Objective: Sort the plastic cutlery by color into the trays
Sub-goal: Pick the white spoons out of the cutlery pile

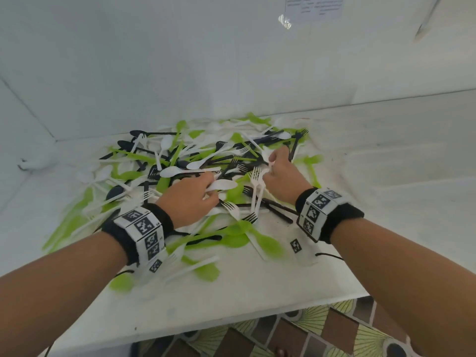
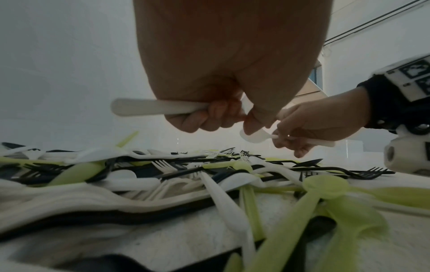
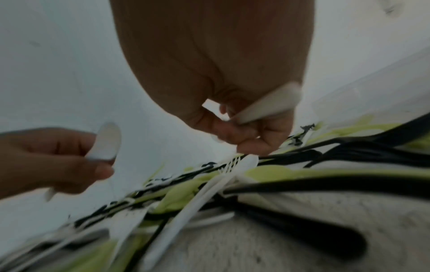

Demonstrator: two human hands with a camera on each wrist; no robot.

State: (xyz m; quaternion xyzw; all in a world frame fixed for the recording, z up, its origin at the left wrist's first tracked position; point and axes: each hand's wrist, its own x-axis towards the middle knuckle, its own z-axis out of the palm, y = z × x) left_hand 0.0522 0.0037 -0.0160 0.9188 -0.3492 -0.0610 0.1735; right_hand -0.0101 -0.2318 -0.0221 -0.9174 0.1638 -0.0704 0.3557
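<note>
The white table [image 1: 257, 292] carries one large tangled heap of cutlery [image 1: 201, 161], white, green and black pieces crossing over one another; no trays appear in any view, so the sorting is judged barely begun. The left hand [image 1: 192, 199] is curled round a white spoon [image 1: 222, 185], its handle jutting from the fist in the left wrist view. The right hand [image 1: 279, 173] pinches white forks [image 1: 257, 186] just above the heap. Risk: fork tines interlocked with neighbouring black or green pieces may drag the wrong colour along, or scatter pieces off the near table edge. The table top looks rough and speckled. White walls [image 1: 154, 60] enclose it at the back and sides; a patterned floor [image 1: 334, 328] shows below the near edge.
</note>
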